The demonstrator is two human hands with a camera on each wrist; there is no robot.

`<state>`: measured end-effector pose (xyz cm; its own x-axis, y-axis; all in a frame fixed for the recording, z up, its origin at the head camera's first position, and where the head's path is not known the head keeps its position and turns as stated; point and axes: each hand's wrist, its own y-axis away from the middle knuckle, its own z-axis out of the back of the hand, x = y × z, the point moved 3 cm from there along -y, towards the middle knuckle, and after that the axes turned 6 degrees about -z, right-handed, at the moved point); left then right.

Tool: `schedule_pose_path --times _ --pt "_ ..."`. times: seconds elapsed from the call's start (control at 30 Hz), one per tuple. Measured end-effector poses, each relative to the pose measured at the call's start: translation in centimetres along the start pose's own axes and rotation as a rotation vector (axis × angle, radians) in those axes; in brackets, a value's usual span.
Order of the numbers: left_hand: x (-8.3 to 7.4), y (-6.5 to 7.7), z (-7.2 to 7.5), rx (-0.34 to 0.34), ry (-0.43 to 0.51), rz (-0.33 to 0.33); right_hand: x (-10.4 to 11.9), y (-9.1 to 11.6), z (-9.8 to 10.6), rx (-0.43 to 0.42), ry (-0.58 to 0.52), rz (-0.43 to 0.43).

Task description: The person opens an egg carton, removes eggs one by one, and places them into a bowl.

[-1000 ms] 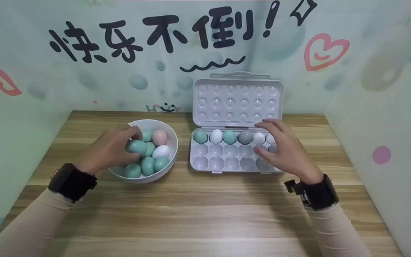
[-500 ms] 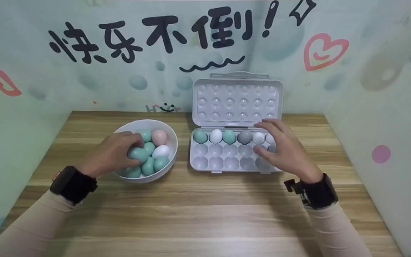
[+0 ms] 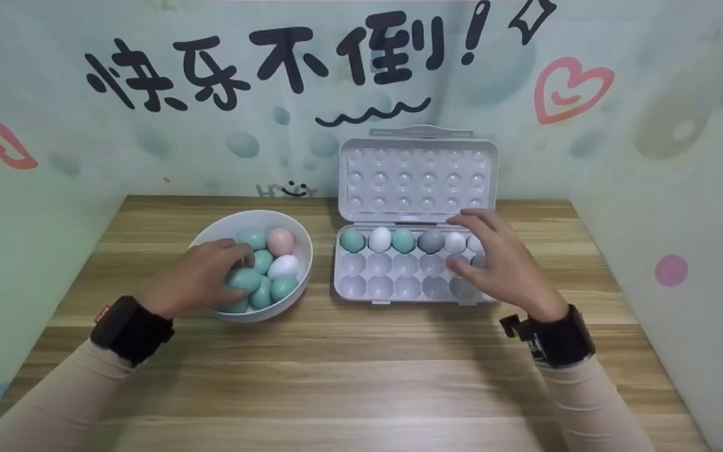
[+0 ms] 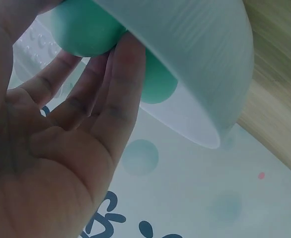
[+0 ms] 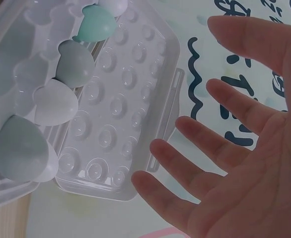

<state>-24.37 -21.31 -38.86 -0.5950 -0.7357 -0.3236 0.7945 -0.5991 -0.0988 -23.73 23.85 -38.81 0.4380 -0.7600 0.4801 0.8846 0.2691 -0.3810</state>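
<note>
My left hand (image 3: 195,279) is in a white bowl (image 3: 306,251) of coloured eggs, gripping a green egg (image 3: 243,280) between thumb and fingers. In the left wrist view the fingertips sit against this green egg (image 4: 83,27), just inside the bowl's rim. More green eggs, a pink egg (image 3: 280,242) and a white egg (image 3: 283,267) lie around it. My right hand (image 3: 506,273) hovers over the right end of an egg box (image 3: 352,296), fingers spread and holding nothing. The back row holds green, white and grey eggs. One grey egg (image 5: 21,148) sits forward of that row.
The box's lid (image 3: 418,179) stands raised behind it, near the printed backdrop (image 3: 211,150). Bowl and box stand side by side with a narrow gap between them. Wood-grain tabletop (image 3: 349,376) stretches in front; patterned walls close off both sides.
My left hand has moved down and slightly right, nearer the bowl's front, with the green egg in its grip. My right hand and the box have stayed put.
</note>
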Motion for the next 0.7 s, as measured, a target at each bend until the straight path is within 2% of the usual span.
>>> schedule_pose_path --times 0.2,0.37,0.53,0.7 --pt "-0.1 0.3 0.0 -0.029 -0.022 -0.005 0.0 0.0 0.1 0.009 0.007 -0.009" --pt "-0.7 0.5 0.6 -0.065 -0.064 -0.047 -0.1 0.1 0.4 0.012 0.01 -0.021" --pt "-2.2 0.1 1.1 -0.127 -0.103 -0.084 -0.5 0.2 0.8 0.026 0.035 -0.045" --pt "-4.4 -0.8 1.0 -0.221 -0.119 -0.148 -1.2 0.3 0.9 0.064 0.102 -0.062"
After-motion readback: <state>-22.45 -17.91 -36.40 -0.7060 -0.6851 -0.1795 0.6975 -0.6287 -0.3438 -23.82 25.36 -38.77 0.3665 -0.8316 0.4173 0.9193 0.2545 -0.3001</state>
